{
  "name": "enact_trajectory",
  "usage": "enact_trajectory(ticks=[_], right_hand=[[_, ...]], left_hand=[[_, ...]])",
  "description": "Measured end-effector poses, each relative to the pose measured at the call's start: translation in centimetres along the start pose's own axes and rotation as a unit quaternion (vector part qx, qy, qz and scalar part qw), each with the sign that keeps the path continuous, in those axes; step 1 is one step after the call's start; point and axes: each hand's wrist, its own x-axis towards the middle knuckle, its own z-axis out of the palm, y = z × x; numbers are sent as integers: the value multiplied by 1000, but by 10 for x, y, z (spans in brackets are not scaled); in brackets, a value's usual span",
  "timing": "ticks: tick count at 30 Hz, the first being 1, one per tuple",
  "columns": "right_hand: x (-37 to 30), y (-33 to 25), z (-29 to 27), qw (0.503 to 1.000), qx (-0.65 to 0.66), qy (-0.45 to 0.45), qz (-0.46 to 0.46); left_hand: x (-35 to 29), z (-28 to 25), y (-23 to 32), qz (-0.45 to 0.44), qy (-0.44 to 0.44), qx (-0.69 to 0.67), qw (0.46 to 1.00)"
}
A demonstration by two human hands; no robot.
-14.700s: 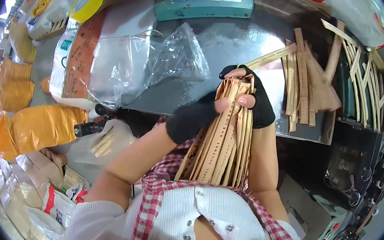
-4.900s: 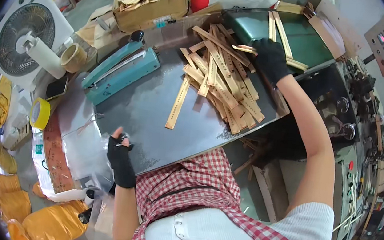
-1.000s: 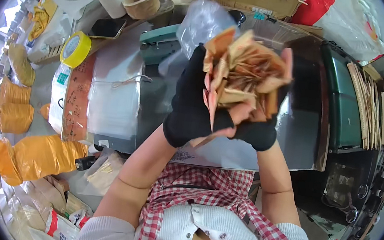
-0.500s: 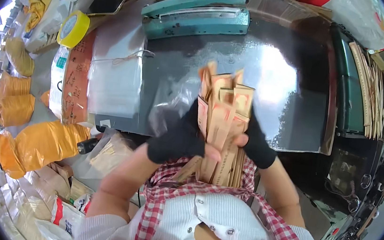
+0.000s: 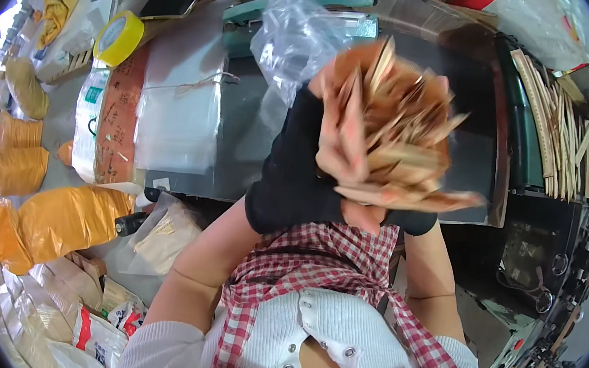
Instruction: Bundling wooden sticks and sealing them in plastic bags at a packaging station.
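A thick bundle of long, flat tan strips [image 5: 400, 145] with reddish marks is between my hands, tilted so its ends face up; motion blurs it. My left hand [image 5: 304, 163], in a black fingerless glove, wraps the bundle's left side, fingers and thumb pressed against it. My right hand [image 5: 414, 221], also gloved in black, is mostly hidden behind and under the bundle; its fingers do not show clearly. A crumpled clear plastic bag [image 5: 297, 35] rises just beyond my left hand, and I cannot tell whether that hand also grips it.
Behind the bag stands a teal bar-shaped machine [image 5: 242, 36] on the dark tabletop [image 5: 476, 117]. Stacked clear plastic sheets [image 5: 178, 123], a yellow tape roll [image 5: 119, 39] and a phone [image 5: 170, 4] lie left. Thin wooden strips [image 5: 554, 134] fill the right side. Orange packages [image 5: 65, 220] sit lower left.
The bundle has moved up and to the right, tipping from lengthwise to end-on. Both hands moved with it. The clear bag has shifted upward, now partly over the teal machine.
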Motion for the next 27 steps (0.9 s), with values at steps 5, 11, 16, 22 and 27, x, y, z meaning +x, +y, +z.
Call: enact_trajectory(ticks=[5,11,16,22,27], right_hand=[[7,23,-5,985,135,-98,36],[23,-15,13,993,56,-102,35],[45,-40,6,979,-29,-203,6],[6,30,31,897,244,-249,274],[3,31,29,877,296,-302,230]], left_hand=[[28,-28,-16,67,-86,120,987],[15,-10,34,-73,-29,-132,988],[-23,-38,54,-90,-211,61,971],[-31,-38,13,-203,-129,-201,950],[-58,-34,16,-174,-45,-202,963]])
